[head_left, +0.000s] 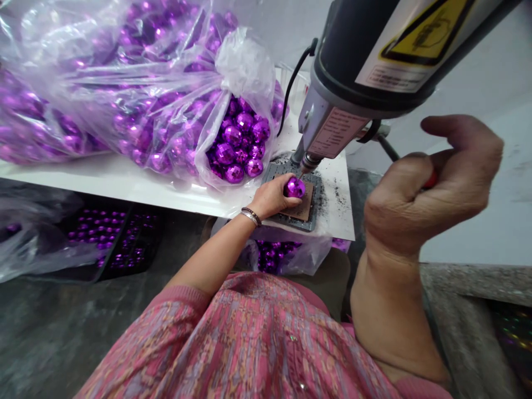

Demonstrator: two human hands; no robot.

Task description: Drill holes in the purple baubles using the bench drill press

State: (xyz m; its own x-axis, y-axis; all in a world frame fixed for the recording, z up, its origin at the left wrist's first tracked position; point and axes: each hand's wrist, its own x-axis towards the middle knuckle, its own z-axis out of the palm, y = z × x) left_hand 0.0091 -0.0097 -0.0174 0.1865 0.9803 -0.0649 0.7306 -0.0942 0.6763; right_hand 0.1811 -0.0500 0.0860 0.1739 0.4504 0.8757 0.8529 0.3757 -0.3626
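Near frame centre the left hand (pixel 271 196) pinches the round purple ball (pixel 295 188) right beneath the drill bit (pixel 302 175), while at frame right the right hand (pixel 409 199) curls round a red-knobbed lever (pixel 389 149).

Ball (pixel 295 188): metallic purple sphere with a glossy, reflective surface.
Ball position: gripped in the fingers of the left hand (pixel 270 198), above the brown board (pixel 302 209); contact with the board cannot be determined.
Drill press (pixel 332 113): black upper body, grey lower housing, yellow triangular warning label; located near the right end of the white worktop (pixel 332 202).
Base plate (pixel 312 223): dark grey, flat on the worktop, beneath the board.
Chuck and bit (pixel 308 163): metallic chuck, thin bit directed down at the ball's upper side; contact cannot be determined.
Feed lever (pixel 389 148): dark rod, red knob partly covered by the right hand (pixel 409 202).
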